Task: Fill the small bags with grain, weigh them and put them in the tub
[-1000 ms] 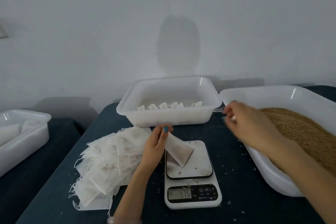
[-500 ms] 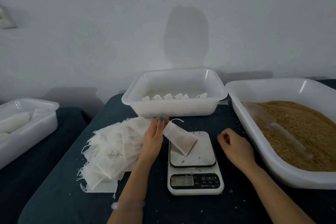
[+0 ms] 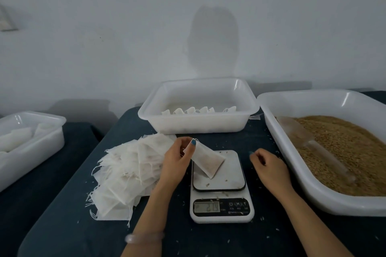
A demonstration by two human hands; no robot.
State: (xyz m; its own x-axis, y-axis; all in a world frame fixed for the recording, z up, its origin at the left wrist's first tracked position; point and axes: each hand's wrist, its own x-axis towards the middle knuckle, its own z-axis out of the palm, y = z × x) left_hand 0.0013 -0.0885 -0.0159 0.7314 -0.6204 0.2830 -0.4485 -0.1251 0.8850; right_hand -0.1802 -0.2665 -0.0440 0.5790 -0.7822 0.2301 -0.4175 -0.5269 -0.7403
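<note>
Dark blue cloth is spread over the table, below a pale wall. Between the thumb and fingertips of the left hand, the top of a filled small bag is pinched, with its lower end resting on the scale. Nothing is held in the loosely curled right hand, just right of the scale. For a true reading, the bag should be let go fully before the blurred display is trusted. It can then be carried to the far tub.

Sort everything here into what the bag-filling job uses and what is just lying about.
In use: small bag, pinched by the left hand, resting on the scale; grain tray; scoop; stack of empty bags; tub of filled bags; right hand, empty.

Lying about: far-left tub; stray grains on the scale; bracelet.
</note>
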